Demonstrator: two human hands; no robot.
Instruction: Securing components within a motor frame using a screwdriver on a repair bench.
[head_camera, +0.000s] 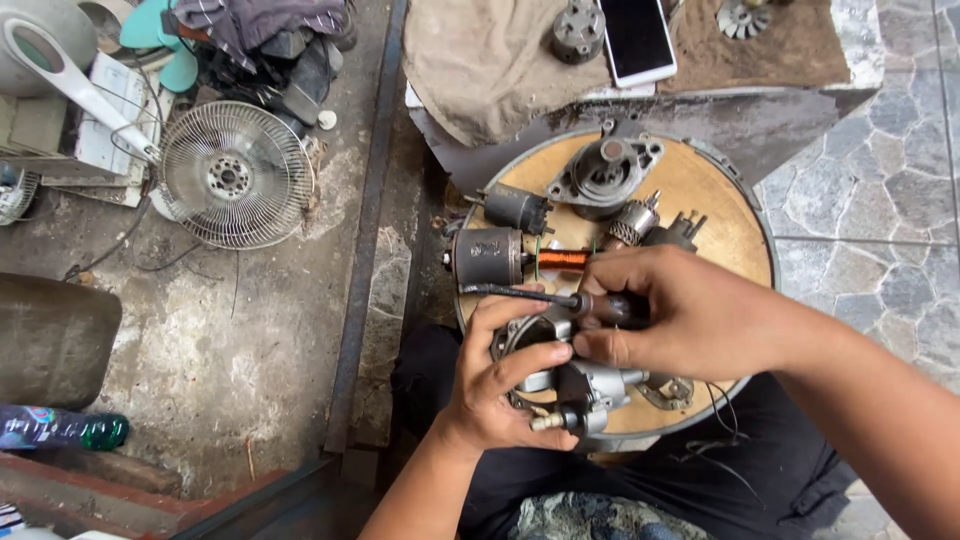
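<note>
Stained concrete floor (240, 330), stone paving (880, 200), daylight

Single view only, from a head-worn camera looking steeply down, almost vertical, over the wearer's lap onto a round wooden desk (715, 215) set just in front of the seated body. Range is close: both hands, left (500, 385) and right (680, 310), enter from the bottom edge and sit near frame centre, forearms cut by the lower border. The field also takes in concrete floor (260, 340) at left and stone paving (870, 230) at right.
</note>
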